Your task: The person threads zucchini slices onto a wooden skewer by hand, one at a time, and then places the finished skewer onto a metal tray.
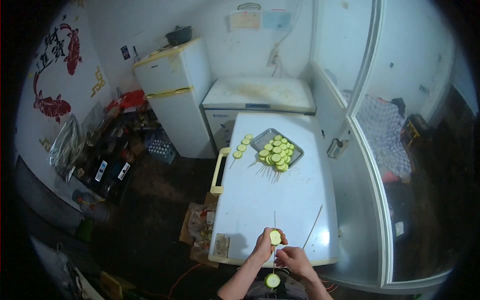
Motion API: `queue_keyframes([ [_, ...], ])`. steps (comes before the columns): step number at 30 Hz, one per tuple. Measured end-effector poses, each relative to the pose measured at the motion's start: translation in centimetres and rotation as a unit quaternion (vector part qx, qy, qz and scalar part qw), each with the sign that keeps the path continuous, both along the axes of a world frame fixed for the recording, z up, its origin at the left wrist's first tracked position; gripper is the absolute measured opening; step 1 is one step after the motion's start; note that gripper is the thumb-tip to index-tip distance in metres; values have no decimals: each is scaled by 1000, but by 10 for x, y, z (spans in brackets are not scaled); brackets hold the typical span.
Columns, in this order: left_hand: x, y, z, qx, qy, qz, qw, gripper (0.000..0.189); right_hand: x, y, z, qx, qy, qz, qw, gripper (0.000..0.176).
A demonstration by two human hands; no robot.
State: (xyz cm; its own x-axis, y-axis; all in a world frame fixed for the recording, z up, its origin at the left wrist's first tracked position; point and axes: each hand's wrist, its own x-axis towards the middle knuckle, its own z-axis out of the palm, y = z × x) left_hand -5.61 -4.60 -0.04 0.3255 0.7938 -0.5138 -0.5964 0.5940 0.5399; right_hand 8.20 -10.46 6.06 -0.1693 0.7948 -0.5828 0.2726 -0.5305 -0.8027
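Near the front edge of the white table, my left hand (263,245) is closed around a pale green zucchini slice (275,237). A thin wooden skewer (274,220) runs by this slice, its tip pointing away from me. Lower down, a second zucchini slice (272,281) is on the same skewer, just off the table edge. Beside the skewer, below the first slice, my right hand (294,260) has its fingers curled and pinched at the stick. Its fingertips are partly hidden.
A metal tray (298,159) holds piled zucchini skewers (276,150). One skewer of slices (242,148) lies left of it. A bare skewer (313,226) rests at the right. The white table (250,200) has a yellow handle (218,172); a glazed partition (360,200) stands right.
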Motion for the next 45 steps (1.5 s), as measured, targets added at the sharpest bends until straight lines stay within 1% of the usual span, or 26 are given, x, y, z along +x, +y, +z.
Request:
queue_keyframes([
  [1, 0, -2, -3, -1, -1, 5, 1000, 35, 10, 5, 5, 19, -10, -45, 999, 34],
  [3, 2, -10, -12, 24, 19, -19, 999, 36, 24, 31, 8, 123, -151, -107, 975, 35],
  [4, 4, -14, -6, 24, 43, -24, 999, 39, 23, 47, -2, 173, -161, -113, 965, 38],
  [5, 6, -16, -11, 20, 44, -30, 998, 39, 23, 62, -15, 220, -170, -121, 953, 41],
  [7, 10, -18, -23, 50, 23, -36, 998, 41, 11, 84, -26, 205, -142, -50, 967, 39],
  [8, 11, -19, -23, 45, 49, -46, 997, 42, 6, 88, -30, 203, -142, -51, 967, 39],
  [10, 5, -22, -27, 57, 39, -46, 997, 43, -3, 95, -37, 167, -129, -11, 977, 32],
  [11, 2, -24, -23, 69, 28, -47, 996, 43, -6, 99, -42, 165, -128, -7, 978, 32],
  [12, 0, -28, -20, 65, 28, -43, 997, 43, -9, 102, -48, 185, -99, -49, 976, 30],
  [13, -2, -34, -16, 43, 19, -66, 997, 42, -9, 102, -53, 205, -70, -93, 972, 28],
  [14, -4, -38, -10, 22, 11, -89, 996, 42, -6, 107, -55, 196, -79, -102, 972, 27],
  [15, -7, -43, -6, 22, 11, -88, 996, 42, -4, 113, -55, 176, -71, -106, 976, 26],
  [17, -11, -54, -1, 19, -52, -117, 992, 39, -1, 123, -55, 175, -96, -91, 976, 27],
  [18, -13, -57, 0, 7, -51, -122, 991, 36, 1, 126, -58, 174, -96, -88, 976, 27],
  [20, -15, -64, -1, -2, -61, -123, 991, 36, 1, 131, -62, 161, -69, -119, 977, 27],
  [24, -18, -73, 1, 5, -81, -118, 990, 36, 1, 136, -65, 130, -87, -101, 983, 28],
  [28, -26, -71, 5, -11, -85, -109, 990, 36, -10, 134, -70, 157, -75, -104, 979, 27],
  [31, -35, -71, -1, -30, -127, -111, 985, 34, -11, 132, -67, 153, -77, -70, 983, 33],
  [33, -46, -71, -4, -71, -174, -113, 976, 33, -16, 128, -52, 89, -33, -65, 993, 39],
  [34, -53, -71, -4, -68, -176, -111, 976, 33, -19, 125, -48, 91, -35, -62, 993, 39],
  [36, -68, -68, -2, -85, -183, -96, 975, 34, -26, 111, -47, 47, 94, -58, 993, 43],
  [37, -75, -68, -2, -81, -186, -93, 975, 34, -31, 105, -44, 17, 117, -43, 992, 42],
  [39, -90, -67, -2, -60, -186, -85, 977, 34, -55, 93, -33, 8, 129, -42, 991, 37],
  [41, -104, -69, -9, -66, -204, -93, 972, 34, -77, 86, -28, -3, 164, -28, 986, 32],
  [42, -110, -72, -8, -49, -192, -94, 976, 36, -90, 83, -24, -1, 179, -35, 983, 29],
  [45, -131, -76, -4, -33, -163, -89, 982, 38, -111, 81, -41, 0, 203, -23, 979, 28],
])
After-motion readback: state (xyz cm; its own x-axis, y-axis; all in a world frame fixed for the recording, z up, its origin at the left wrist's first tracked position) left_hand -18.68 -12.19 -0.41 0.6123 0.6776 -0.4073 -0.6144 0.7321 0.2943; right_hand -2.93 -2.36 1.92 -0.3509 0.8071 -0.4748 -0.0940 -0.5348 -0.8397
